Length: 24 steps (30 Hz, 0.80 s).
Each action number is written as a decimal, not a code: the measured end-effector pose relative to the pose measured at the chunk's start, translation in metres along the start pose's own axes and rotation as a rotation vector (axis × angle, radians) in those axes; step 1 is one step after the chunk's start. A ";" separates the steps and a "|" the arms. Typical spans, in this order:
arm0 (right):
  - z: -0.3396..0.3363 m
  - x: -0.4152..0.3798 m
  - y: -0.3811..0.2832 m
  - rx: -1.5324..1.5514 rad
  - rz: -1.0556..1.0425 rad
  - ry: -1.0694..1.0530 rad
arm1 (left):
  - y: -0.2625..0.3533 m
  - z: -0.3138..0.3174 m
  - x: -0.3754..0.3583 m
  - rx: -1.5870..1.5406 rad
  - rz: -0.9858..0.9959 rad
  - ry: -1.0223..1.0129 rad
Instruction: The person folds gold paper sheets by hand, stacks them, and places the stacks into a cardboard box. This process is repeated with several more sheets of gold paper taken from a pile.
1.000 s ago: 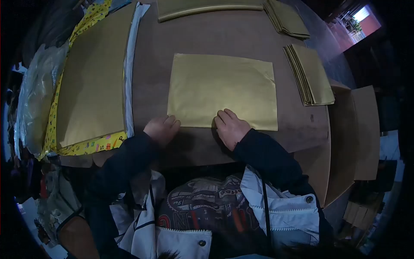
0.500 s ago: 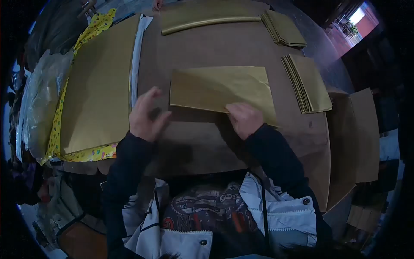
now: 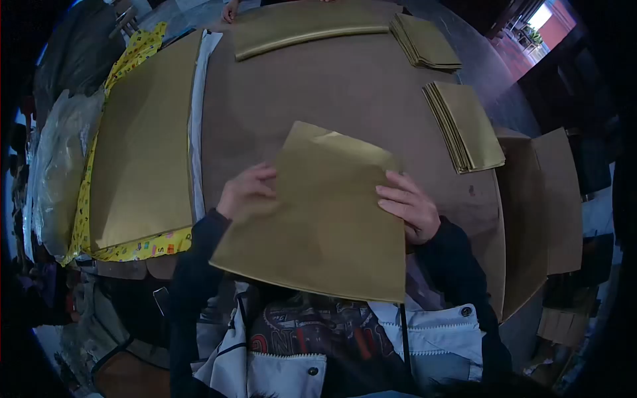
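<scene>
A folded gold paper sheet (image 3: 332, 212) is raised and tilted in front of my chest, its lower edge overlapping my jacket in this view. My right hand (image 3: 413, 205) grips its right edge, with several fingers on the near face and the thumb hidden. At the left edge is my left hand (image 3: 249, 189), fingers pointing inward against the sheet and smeared by motion. To the left lies a large stack of flat gold sheets (image 3: 142, 152) on yellow printed wrapping (image 3: 149, 247). Folded gold papers are piled at the right (image 3: 468, 126).
Across the brown table (image 3: 265, 99) lies another gold sheet with a rolled fold (image 3: 312, 26), a person's hand (image 3: 230, 11) beside it. A second folded pile (image 3: 424, 43) sits at the back right. An open cardboard box (image 3: 557, 199) stands right; clear plastic (image 3: 63, 172) lies far left.
The gold sheet has come up off the table and toward my chest, turned and tilted. My right hand has moved right along its edge; my left hand has moved in to its left edge.
</scene>
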State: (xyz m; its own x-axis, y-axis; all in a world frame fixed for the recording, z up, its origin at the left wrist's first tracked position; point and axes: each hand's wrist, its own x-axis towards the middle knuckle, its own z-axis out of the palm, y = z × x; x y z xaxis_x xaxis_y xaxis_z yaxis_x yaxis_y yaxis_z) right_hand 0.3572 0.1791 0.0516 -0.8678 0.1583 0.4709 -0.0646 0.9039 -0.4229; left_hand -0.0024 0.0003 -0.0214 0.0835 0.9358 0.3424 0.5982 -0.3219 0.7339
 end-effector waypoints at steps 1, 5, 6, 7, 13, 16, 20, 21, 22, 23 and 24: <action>-0.002 -0.009 0.003 0.007 0.006 -0.002 | 0.006 0.002 -0.005 0.065 -0.042 -0.005; 0.013 -0.055 0.016 -0.179 0.097 -0.200 | 0.051 0.031 -0.036 0.287 0.001 -0.079; 0.022 -0.065 0.015 -0.160 0.126 -0.253 | 0.053 0.039 -0.045 0.276 -0.007 -0.090; 0.027 -0.073 0.013 -0.142 0.153 -0.306 | 0.053 0.047 -0.054 0.333 -0.006 -0.098; 0.041 -0.076 0.011 -0.022 0.202 -0.294 | 0.068 0.051 -0.058 0.461 -0.047 -0.168; 0.046 -0.078 0.019 -0.044 0.197 -0.292 | 0.056 0.050 -0.067 0.450 -0.027 -0.163; 0.048 -0.084 0.025 0.095 0.203 -0.179 | 0.054 0.044 -0.059 0.533 -0.207 -0.483; 0.047 -0.084 0.025 0.142 0.269 -0.167 | 0.047 0.046 -0.063 0.532 -0.208 -0.484; 0.048 -0.082 0.025 0.190 0.334 -0.154 | 0.035 0.048 -0.071 0.492 -0.192 -0.413; 0.048 -0.078 0.027 0.205 0.318 -0.103 | 0.026 0.049 -0.077 0.453 -0.175 -0.342; 0.049 -0.077 0.027 0.206 0.315 -0.103 | 0.030 0.047 -0.074 0.455 -0.177 -0.341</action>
State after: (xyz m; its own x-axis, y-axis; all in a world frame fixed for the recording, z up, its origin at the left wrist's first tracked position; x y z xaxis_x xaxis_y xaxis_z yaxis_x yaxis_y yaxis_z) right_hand 0.3978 0.1719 -0.0338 -0.9052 0.3653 0.2172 0.1248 0.7170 -0.6858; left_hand 0.0471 -0.0717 -0.0527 0.1577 0.9872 -0.0251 0.9014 -0.1335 0.4120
